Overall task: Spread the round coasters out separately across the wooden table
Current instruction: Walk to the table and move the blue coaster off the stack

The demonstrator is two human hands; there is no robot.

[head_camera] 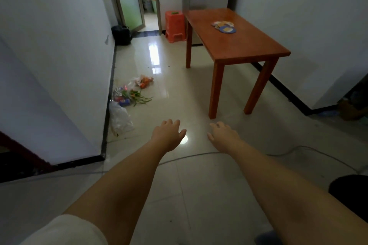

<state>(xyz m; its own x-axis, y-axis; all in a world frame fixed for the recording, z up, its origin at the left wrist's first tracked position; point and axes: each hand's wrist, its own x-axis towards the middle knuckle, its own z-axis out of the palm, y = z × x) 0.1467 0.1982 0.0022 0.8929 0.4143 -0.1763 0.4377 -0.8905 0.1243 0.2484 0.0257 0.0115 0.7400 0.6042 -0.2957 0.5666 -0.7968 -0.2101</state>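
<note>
A wooden table (245, 45) stands ahead to the right, against the white wall. On its far part lie several round coasters (224, 26), overlapping in one small heap; the front one is blue with a yellow centre. My left hand (169, 134) and my right hand (224, 135) are stretched out in front of me over the tiled floor, well short of the table. Both hands are palm down with fingers apart and hold nothing.
An orange plastic stool (175, 26) stands left of the table by an open doorway (147, 0). Plastic bags and vegetables (131, 93) lie on the floor by the left wall, with a black bag (121, 35) farther back. A cable (288, 151) crosses the floor.
</note>
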